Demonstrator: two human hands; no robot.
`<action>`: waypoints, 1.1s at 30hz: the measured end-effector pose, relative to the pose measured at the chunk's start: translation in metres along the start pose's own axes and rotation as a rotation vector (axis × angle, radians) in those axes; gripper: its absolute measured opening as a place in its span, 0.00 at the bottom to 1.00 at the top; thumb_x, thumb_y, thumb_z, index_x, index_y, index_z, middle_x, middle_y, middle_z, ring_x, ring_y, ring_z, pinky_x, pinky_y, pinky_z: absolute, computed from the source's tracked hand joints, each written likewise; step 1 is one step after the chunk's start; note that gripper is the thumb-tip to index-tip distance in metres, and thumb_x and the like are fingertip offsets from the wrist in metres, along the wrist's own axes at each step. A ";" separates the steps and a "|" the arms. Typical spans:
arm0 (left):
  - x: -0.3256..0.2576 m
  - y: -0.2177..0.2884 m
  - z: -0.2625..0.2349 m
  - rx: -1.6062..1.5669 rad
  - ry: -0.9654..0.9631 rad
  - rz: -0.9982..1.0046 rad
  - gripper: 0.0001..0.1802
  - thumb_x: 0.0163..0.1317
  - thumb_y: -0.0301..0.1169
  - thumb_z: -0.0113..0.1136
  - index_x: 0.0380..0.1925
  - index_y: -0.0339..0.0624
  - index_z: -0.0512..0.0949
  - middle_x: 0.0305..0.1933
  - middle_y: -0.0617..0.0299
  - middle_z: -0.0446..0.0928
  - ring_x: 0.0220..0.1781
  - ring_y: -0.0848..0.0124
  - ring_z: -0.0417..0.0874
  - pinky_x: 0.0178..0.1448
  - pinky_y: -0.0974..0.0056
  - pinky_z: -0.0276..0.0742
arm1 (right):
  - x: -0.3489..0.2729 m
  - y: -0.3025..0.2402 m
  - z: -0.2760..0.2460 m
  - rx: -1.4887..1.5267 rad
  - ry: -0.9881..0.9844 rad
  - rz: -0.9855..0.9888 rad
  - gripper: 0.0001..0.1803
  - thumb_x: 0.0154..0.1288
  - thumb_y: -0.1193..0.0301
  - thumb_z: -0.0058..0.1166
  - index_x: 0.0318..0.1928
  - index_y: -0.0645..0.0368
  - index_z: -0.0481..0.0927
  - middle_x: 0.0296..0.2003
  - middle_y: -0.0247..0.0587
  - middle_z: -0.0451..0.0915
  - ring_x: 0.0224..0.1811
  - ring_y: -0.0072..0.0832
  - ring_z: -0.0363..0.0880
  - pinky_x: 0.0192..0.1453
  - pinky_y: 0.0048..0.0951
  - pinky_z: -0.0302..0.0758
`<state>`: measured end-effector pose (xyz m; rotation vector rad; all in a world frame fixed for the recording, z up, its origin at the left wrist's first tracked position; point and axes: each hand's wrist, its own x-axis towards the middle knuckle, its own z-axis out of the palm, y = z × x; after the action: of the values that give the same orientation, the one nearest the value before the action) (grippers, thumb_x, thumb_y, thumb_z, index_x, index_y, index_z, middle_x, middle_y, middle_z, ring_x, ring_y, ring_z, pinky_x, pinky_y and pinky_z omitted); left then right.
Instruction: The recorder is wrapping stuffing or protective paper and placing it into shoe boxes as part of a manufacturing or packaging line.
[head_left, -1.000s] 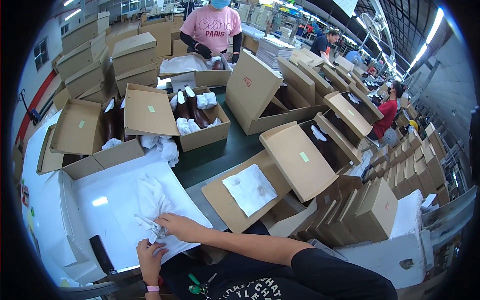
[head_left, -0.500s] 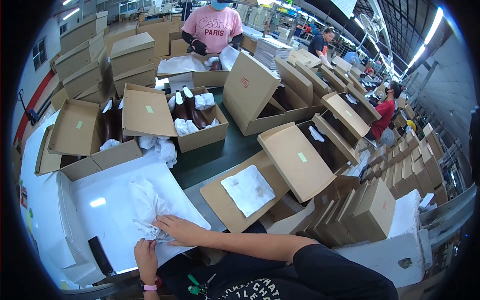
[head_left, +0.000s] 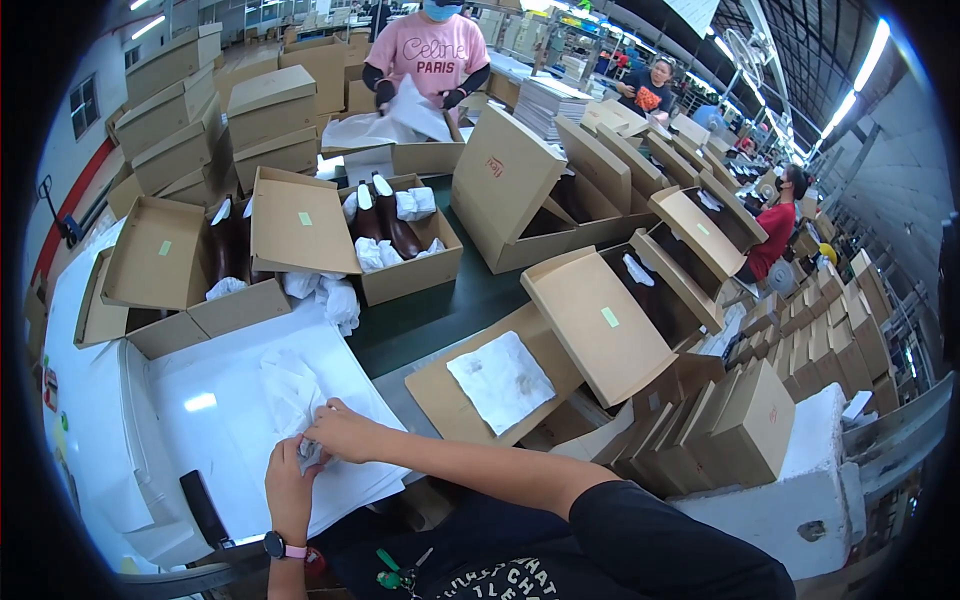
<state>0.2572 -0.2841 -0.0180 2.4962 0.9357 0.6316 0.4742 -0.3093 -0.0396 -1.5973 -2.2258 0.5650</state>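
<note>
A crumpled sheet of white tissue paper [head_left: 288,385] lies over a pile of flat white sheets [head_left: 225,445] at the lower left. My left hand [head_left: 288,480] pinches its near end from the left. From the right, my right hand [head_left: 345,430] closes on the same bunched end, its fingers partly hidden behind the knuckles. The two hands nearly touch. Beside the pile on its near left lies a black, narrow object [head_left: 205,508] that I cannot name.
Open cardboard shoeboxes [head_left: 412,285] with dark brown boots [head_left: 400,225] and wadded paper stand beyond the sheets. A stained white cloth [head_left: 500,382] rests on a cardboard piece to the right. Opposite, a co-worker in a pink shirt [head_left: 428,60] handles white paper over a box.
My right hand has gone from spread fingers on the paper to a closed grip near my left hand. The left hand has shifted up slightly. The co-worker opposite has lifted a white sheet.
</note>
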 end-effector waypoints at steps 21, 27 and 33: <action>0.071 -0.046 -0.013 -0.096 -0.281 -0.277 0.20 0.50 0.26 0.83 0.46 0.32 0.94 0.42 0.38 0.92 0.42 0.44 0.94 0.53 0.50 0.88 | 0.018 0.008 -0.009 0.229 0.060 0.179 0.33 0.61 0.61 0.81 0.64 0.62 0.87 0.56 0.56 0.89 0.62 0.54 0.87 0.71 0.47 0.81; 0.060 -0.038 -0.003 0.110 -0.103 -0.143 0.27 0.53 0.25 0.83 0.56 0.35 0.90 0.55 0.43 0.90 0.62 0.44 0.87 0.68 0.48 0.81 | 0.059 0.024 -0.031 0.143 -0.212 0.281 0.33 0.60 0.57 0.83 0.60 0.63 0.91 0.54 0.60 0.92 0.55 0.55 0.93 0.60 0.49 0.88; 0.021 0.017 0.006 0.157 0.090 -0.111 0.39 0.55 0.19 0.81 0.69 0.34 0.78 0.68 0.46 0.80 0.72 0.45 0.79 0.78 0.46 0.76 | 0.078 0.046 -0.026 0.097 -0.362 0.320 0.39 0.62 0.46 0.80 0.65 0.60 0.90 0.58 0.60 0.91 0.60 0.53 0.92 0.64 0.45 0.87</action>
<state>0.2825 -0.2826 -0.0086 2.5469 1.1908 0.6625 0.5001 -0.2189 -0.0365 -1.9401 -2.1466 1.1108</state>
